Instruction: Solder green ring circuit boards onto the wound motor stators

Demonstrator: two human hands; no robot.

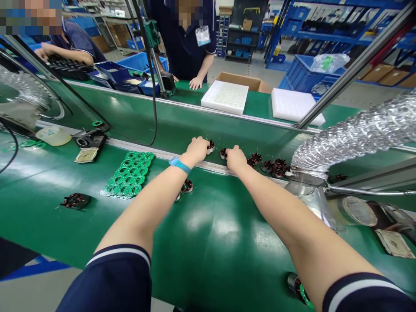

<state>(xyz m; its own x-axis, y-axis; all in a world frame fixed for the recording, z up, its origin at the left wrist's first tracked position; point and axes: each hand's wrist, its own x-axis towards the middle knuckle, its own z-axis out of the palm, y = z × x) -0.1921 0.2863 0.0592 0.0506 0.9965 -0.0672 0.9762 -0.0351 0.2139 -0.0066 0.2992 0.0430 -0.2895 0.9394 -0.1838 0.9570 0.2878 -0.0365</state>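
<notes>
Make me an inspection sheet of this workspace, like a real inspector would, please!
Surface: glossy green bench, with a metal rail along its far side.
Job's things: copper-wound parts grouped beyond the rail; a green board panel lies on the bench.
Clutter: yellowish container at the left.
Hands: left hand at one wound part, right hand at another; grip firmness can't be told.
Cables: a black cable droops in a loop, left of the hands.
Surroundings: silver hose at right; white foam blocks and a standing person opposite.
</notes>
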